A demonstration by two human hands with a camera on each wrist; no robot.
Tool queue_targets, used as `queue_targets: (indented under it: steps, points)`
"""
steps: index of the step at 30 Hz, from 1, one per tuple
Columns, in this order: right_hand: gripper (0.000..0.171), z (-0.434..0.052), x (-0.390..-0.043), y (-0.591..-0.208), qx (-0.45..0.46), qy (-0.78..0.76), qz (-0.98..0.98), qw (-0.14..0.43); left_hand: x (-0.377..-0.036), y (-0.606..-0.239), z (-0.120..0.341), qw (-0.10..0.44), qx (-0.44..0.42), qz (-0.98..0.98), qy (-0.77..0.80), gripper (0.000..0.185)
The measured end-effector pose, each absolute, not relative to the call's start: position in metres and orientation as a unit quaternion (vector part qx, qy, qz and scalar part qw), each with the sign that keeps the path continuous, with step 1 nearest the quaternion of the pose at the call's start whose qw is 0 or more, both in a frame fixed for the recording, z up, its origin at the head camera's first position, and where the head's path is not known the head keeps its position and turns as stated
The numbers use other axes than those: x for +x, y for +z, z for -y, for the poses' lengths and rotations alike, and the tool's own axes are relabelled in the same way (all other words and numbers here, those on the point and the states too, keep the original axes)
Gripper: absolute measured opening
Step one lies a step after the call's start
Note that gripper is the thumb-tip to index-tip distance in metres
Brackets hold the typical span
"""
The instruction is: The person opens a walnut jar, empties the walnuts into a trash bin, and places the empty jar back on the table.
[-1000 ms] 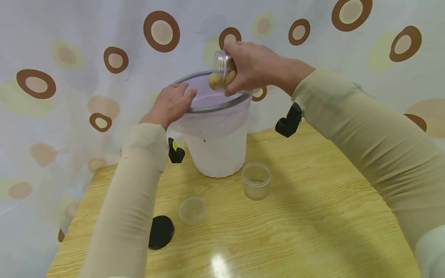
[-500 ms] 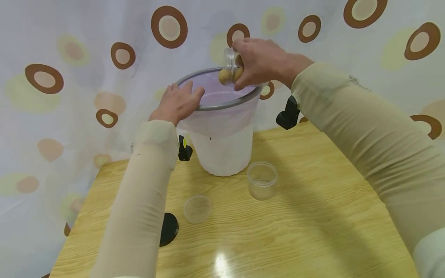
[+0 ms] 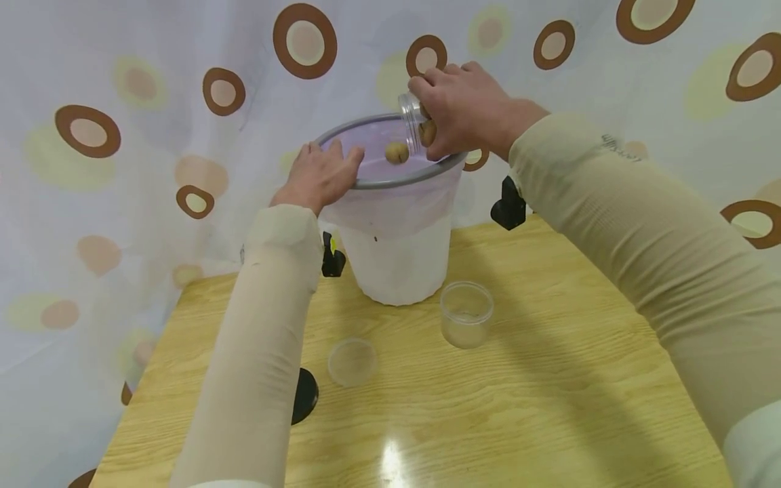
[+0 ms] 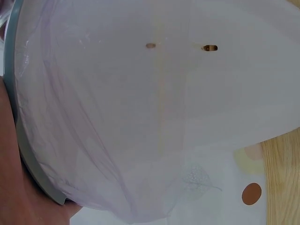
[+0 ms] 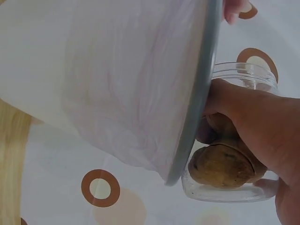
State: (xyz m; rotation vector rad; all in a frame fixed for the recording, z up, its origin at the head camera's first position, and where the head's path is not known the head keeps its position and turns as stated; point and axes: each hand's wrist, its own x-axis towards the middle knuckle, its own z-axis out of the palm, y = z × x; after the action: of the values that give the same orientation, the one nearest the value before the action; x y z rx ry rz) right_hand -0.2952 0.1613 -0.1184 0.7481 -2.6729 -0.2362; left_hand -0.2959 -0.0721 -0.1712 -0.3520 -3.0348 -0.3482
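My right hand point(image 3: 466, 108) grips a clear plastic jar point(image 3: 409, 112), tipped sideways over the bin, its mouth facing left. Brown walnuts point(image 5: 222, 166) lie inside the jar. One walnut point(image 3: 396, 153) is just outside the mouth, above the bin's opening. Below is a white bin point(image 3: 399, 264) with a grey rim point(image 3: 415, 179) and a thin lavender liner bag point(image 3: 369, 132) folded over its edge. My left hand point(image 3: 320, 173) rests over the rim on the left, fingers loosely spread; the left wrist view shows only part of that hand point(image 4: 11, 183) against the rim.
On the wooden table point(image 3: 488, 413) stands an open clear tub point(image 3: 466, 325), right of the bin's base. A translucent disc lid point(image 3: 352, 362) lies nearer to me. My left sleeve partly covers a black lid point(image 3: 305, 396). Behind hangs a patterned curtain point(image 3: 152, 135).
A walnut has moved from the jar's mouth to just outside it. The right hand tilts the jar further down. The left hand stays on the rim as the head view shifts slightly.
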Motion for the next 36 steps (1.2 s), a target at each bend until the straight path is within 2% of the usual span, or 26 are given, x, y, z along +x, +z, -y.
queue_targets:
  steps: [4, 14, 25, 36]
  points:
    - [0.076, -0.1593, -0.2962, -0.1204, 0.268, -0.105, 0.940, 0.185, -0.2955, -0.1695, 0.0723, 0.026, -0.114, 0.987, -0.113, 0.084]
    - [0.071, -0.1585, -0.2967, -0.1222, 0.283, -0.137, 0.930, 0.191, -0.2959, -0.1706, 0.0681, 0.019, -0.106, 0.988, -0.114, 0.084]
    - [0.074, -0.1595, -0.2970, -0.1234, 0.284, -0.146, 0.927, 0.197, -0.2970, -0.1714, 0.0657, 0.018, -0.102, 0.988, -0.116, 0.086]
    - [0.071, -0.1609, -0.2956, -0.1249, 0.293, -0.184, 0.910, 0.227, -0.2978, -0.1720, 0.0628, 0.016, -0.094, 0.989, -0.117, 0.089]
